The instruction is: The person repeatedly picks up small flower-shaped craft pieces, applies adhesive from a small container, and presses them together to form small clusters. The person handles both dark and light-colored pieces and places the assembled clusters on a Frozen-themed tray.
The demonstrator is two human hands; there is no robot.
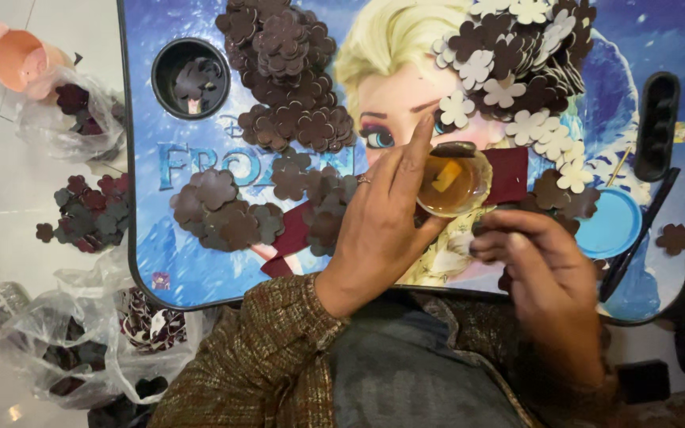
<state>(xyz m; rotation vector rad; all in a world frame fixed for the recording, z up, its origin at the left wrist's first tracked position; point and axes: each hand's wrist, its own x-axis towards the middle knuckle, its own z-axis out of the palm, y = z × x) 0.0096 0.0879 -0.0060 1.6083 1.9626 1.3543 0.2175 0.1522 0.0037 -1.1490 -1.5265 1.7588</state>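
Brown felt flowers and a glue cup on a printed lap worktop

Item 1. Left hand [378,230]: raised over the worktop [152,198], fingers loosely bent, forefinger pointing up; its fingertips touch the rim of a small clear cup [452,184] and steady it. A ring shows on one finger. Sleeve of brown woven cloth.

Item 2. Right hand [545,269]: grip closed, thumb and fingers pinched together just below and right of the cup; what it pinches is too hidden to tell.

Item 3. Clear cup: holds amber liquid with a yellow piece in it; a dark flower piece [453,148] rests across its far rim. It stands near the worktop's middle, on or beside a maroon cloth strip [510,174].

Item 4. Dark brown flower cut-outs, heaped at top centre [283,71] and lower left of centre [220,210].

Item 5. Cream and brown flower cut-outs, mixed heap at upper right [517,71].

Item 6. Round cup well [192,78] in the worktop's upper left, with pieces inside.

Item 7. Blue round lid [612,226] at the right, a thin dark stick beside it.

Item 8. Floor, left side: loose flower pile [89,214], clear plastic bags [73,111] of pieces, a pink mug [19,59].
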